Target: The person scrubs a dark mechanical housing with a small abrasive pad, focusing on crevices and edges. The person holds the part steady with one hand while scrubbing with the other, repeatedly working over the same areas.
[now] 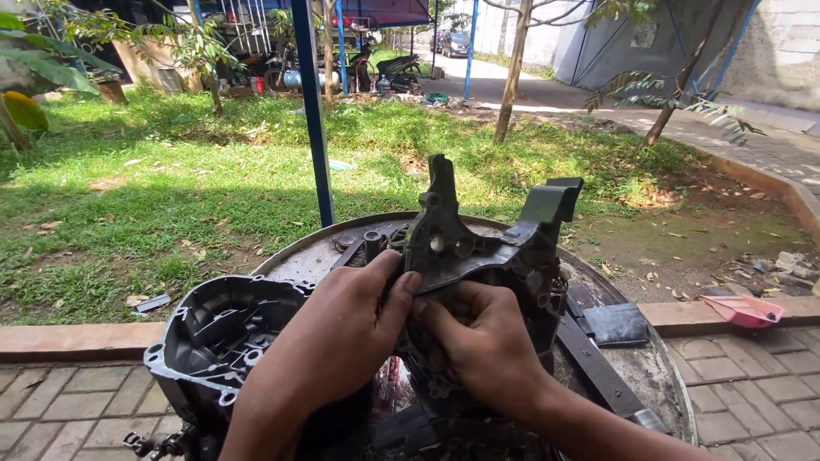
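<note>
Seen from the head camera, we hold a dark grey metal engine casing (478, 248) upright over a round, rusty drum top (632, 367) outdoors. Our left hand (342, 333) grips the casing's near left edge, thumb pressed against its face and fingers curled behind. Our right hand (478, 341) closes on the lower middle of the same casing, just beside the left thumb, the two hands almost touching. The casing rises above both hands, its pointed lug and a flat bracket sticking up past our fingertips.

Left of our left hand and below it sits a second casing half (213, 341), an open, ribbed black shell with its hollow facing up. To the right of our right hand a flat dark metal bar (598, 367) lies across the drum top, with a small dark pad (615, 324) beyond it. Farther right, a pink plastic dustpan (745, 311) rests on the brick kerb. Ahead of both hands a blue steel post (313, 111) stands in the grass.
</note>
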